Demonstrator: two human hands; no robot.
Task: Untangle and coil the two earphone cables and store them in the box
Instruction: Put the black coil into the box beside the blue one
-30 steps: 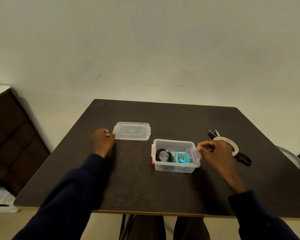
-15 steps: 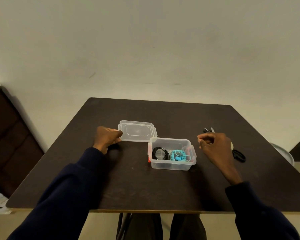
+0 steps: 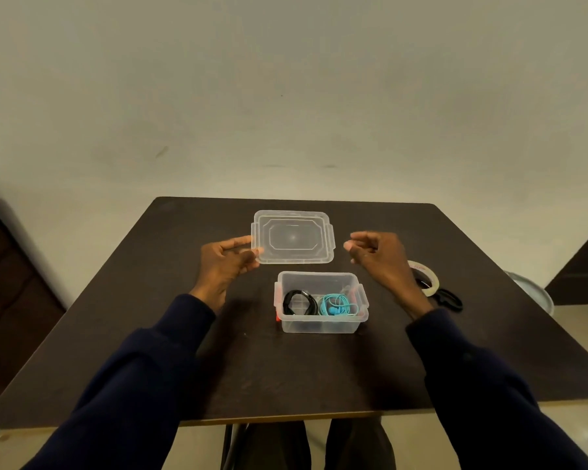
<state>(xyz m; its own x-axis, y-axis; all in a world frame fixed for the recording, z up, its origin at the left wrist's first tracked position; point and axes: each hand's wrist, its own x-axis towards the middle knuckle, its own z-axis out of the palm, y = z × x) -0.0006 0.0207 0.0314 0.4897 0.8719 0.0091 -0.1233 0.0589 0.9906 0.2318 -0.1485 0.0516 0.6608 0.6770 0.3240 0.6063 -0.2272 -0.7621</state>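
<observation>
Earphone cables (image 3: 338, 305), 1 black, 1 blue, lie coiled in the box (image 3: 319, 325). The left hand (image 3: 223, 266) pinches the lid (image 3: 294, 237); the right hand (image 3: 377, 256) hovers empty, loosely curled. Probably soft and springy, best pinched across the loops.

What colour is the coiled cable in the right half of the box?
Turquoise. The cable shows clearly in the head view.

black cable (image 3: 296, 301) | turquoise cable (image 3: 338, 305) | clear box (image 3: 319, 325) | dark table (image 3: 286, 368)
</observation>
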